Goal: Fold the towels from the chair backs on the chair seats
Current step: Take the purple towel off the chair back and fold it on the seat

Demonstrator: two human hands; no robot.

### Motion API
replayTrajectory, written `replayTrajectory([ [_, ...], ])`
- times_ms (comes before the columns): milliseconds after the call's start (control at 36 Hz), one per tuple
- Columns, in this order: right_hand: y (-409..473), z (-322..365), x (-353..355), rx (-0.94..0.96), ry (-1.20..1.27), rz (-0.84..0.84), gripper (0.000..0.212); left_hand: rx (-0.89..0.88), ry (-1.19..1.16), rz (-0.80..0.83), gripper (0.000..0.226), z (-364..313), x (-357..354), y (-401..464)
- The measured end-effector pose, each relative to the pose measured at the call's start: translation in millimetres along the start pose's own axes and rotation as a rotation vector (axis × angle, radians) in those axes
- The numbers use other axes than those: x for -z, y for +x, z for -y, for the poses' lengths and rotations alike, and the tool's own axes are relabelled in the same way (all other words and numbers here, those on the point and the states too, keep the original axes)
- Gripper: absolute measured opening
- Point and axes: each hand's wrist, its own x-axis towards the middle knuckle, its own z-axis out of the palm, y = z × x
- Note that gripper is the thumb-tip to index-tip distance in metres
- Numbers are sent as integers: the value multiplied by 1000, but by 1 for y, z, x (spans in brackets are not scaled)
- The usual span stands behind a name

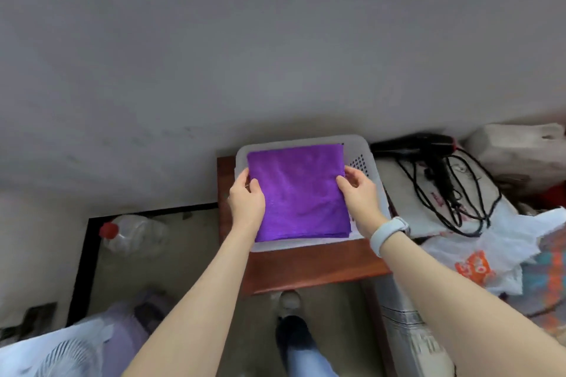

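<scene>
A folded purple towel (298, 193) lies flat over a white perforated plastic basket (363, 162). The basket stands on a reddish-brown wooden surface (306, 269) against the grey wall. My left hand (246, 202) grips the towel's left edge, thumb on top. My right hand (358, 193) grips its right edge; a pale watch band sits on that wrist. Whether the towel rests inside the basket or is held just above it I cannot tell.
To the right lie a black hair dryer (428, 144) with tangled cords and white plastic bags (490, 254). A clear bottle with a red cap (128, 232) lies on the floor at left. A covered fan (67, 355) stands at bottom left. My shoe (291, 330) is below.
</scene>
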Motion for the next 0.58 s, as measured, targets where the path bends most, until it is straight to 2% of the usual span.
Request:
replayTrajectory([
  [194, 42, -29, -20, -177, -53, 142, 34, 30, 338, 10, 45, 15, -18, 15],
  [278, 50, -36, -23, -201, -186, 169, 43, -98, 590, -52, 50, 20, -24, 2],
  [333, 50, -40, -24, -86, -410, 67, 47, -239, 688, -36, 51, 24, -29, -1],
  [417, 44, -38, -27, 307, -772, -63, 44, -355, 787, 85, 49, 34, -39, 11],
  [500, 48, -42, -41, 641, -994, 64, 50, -432, 850, 118, 48, 44, -49, 30],
  [583, 58, -49, -55, 701, -1176, 227, 53, -427, 874, 85, 50, 58, -54, 48],
])
